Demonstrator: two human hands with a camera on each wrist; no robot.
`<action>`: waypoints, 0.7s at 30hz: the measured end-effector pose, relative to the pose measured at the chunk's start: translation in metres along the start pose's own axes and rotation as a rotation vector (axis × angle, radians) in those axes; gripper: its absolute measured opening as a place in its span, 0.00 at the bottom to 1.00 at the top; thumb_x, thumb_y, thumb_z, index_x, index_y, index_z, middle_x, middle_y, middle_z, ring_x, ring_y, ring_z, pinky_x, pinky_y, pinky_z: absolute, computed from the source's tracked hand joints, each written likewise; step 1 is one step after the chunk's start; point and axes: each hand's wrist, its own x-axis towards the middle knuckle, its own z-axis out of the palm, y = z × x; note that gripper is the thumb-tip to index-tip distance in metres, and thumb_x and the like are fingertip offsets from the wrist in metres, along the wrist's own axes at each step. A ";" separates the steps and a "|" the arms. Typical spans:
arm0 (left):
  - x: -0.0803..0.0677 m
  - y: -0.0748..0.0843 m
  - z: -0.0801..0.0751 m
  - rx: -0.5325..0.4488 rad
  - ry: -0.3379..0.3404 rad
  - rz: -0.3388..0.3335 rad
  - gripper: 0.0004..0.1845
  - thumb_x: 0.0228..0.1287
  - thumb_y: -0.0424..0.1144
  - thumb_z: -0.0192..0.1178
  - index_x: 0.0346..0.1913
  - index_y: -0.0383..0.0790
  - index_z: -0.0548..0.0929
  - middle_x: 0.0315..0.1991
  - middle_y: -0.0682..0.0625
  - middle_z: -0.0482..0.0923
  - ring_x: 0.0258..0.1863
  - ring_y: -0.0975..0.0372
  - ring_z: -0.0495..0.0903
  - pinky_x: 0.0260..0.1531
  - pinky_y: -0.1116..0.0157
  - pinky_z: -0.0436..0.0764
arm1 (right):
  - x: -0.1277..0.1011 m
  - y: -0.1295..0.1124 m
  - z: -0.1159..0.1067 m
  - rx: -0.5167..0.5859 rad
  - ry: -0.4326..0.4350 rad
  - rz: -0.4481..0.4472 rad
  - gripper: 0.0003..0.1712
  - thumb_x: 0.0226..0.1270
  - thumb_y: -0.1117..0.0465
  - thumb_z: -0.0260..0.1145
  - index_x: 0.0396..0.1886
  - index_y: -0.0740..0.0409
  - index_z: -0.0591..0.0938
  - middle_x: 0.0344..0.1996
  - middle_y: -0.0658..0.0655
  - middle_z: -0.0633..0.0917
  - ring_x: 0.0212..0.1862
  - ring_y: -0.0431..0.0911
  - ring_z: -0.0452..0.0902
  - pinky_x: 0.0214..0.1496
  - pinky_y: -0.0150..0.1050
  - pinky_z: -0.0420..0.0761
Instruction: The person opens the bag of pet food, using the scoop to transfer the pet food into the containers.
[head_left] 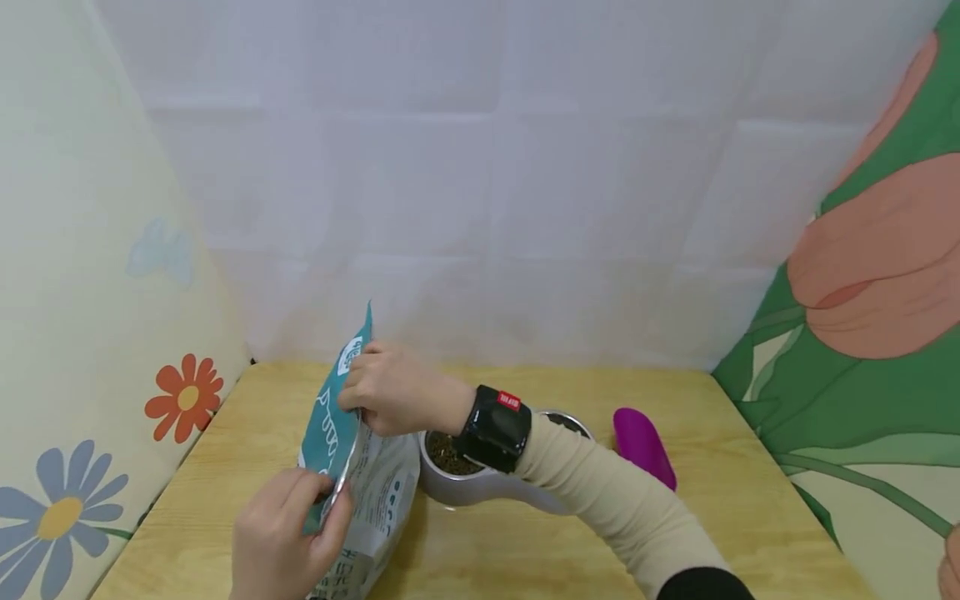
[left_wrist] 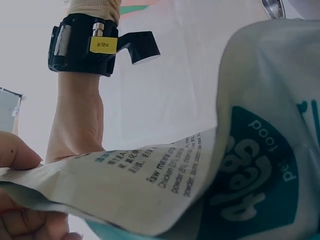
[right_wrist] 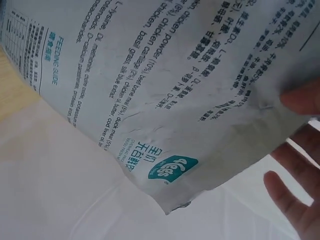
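Your left hand (head_left: 288, 533) pinches the near end of the pet food bag's (head_left: 352, 467) top edge, thumb on one face and curled fingers on the other; in the left wrist view your thumb (left_wrist: 17, 152) presses on the printed grey panel. Your right hand (head_left: 386, 390) grips the same top edge at its far end, fingers folded over the teal front just below the bag's raised corner, and in the right wrist view your fingertips (right_wrist: 300, 100) show against the printed back of the bag. Between your two hands the bag's mouth runs as a line away from you, from near left to far, so the bag's long axis lies roughly front to back with its top edge uppermost and its far corner pointing up toward the white backdrop. The teal face looks to the left, the grey printed face to the right. The bag's lower part rests on the wooden tabletop (head_left: 525, 550) at the left of centre, just beside a white double pet bowl (head_left: 465, 487). Your right forearm crosses above that bowl, whose near-left dish holds brown kibble (head_left: 447, 454). A purple scoop (head_left: 643, 446) lies on the tabletop to the right of the bowl, apart from the bag.
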 end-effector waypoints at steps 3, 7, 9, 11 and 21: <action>-0.002 0.004 -0.004 0.049 -0.002 -0.038 0.28 0.63 0.56 0.42 0.18 0.37 0.77 0.16 0.50 0.74 0.13 0.65 0.69 0.13 0.73 0.71 | -0.002 -0.003 0.001 0.050 -0.015 -0.046 0.10 0.55 0.66 0.58 0.29 0.46 0.82 0.32 0.43 0.83 0.41 0.40 0.75 0.51 0.35 0.67; -0.002 0.010 -0.008 0.112 -0.067 -0.087 0.32 0.62 0.60 0.40 0.23 0.33 0.80 0.18 0.46 0.78 0.13 0.62 0.73 0.12 0.70 0.73 | -0.004 -0.005 -0.003 0.064 -0.080 -0.110 0.08 0.56 0.62 0.62 0.32 0.45 0.84 0.37 0.42 0.83 0.44 0.38 0.75 0.51 0.35 0.67; -0.001 0.012 -0.008 0.138 -0.112 -0.103 0.35 0.62 0.61 0.38 0.25 0.33 0.81 0.18 0.45 0.79 0.12 0.61 0.75 0.11 0.69 0.72 | -0.004 -0.004 -0.006 0.041 -0.107 -0.129 0.05 0.56 0.59 0.65 0.31 0.43 0.85 0.35 0.41 0.83 0.44 0.37 0.75 0.50 0.35 0.67; 0.001 0.014 -0.007 0.154 -0.140 -0.098 0.35 0.63 0.61 0.37 0.24 0.32 0.81 0.18 0.45 0.79 0.12 0.61 0.75 0.11 0.69 0.72 | -0.004 -0.004 -0.008 0.011 -0.122 -0.134 0.03 0.56 0.56 0.66 0.30 0.42 0.85 0.34 0.40 0.82 0.43 0.36 0.76 0.49 0.34 0.67; 0.005 0.015 -0.001 0.138 -0.116 -0.054 0.31 0.65 0.48 0.34 0.19 0.31 0.80 0.10 0.51 0.70 0.10 0.69 0.61 0.09 0.74 0.64 | -0.001 -0.006 -0.006 -0.190 -0.062 -0.102 0.03 0.57 0.52 0.63 0.25 0.40 0.81 0.30 0.36 0.82 0.35 0.33 0.74 0.41 0.29 0.65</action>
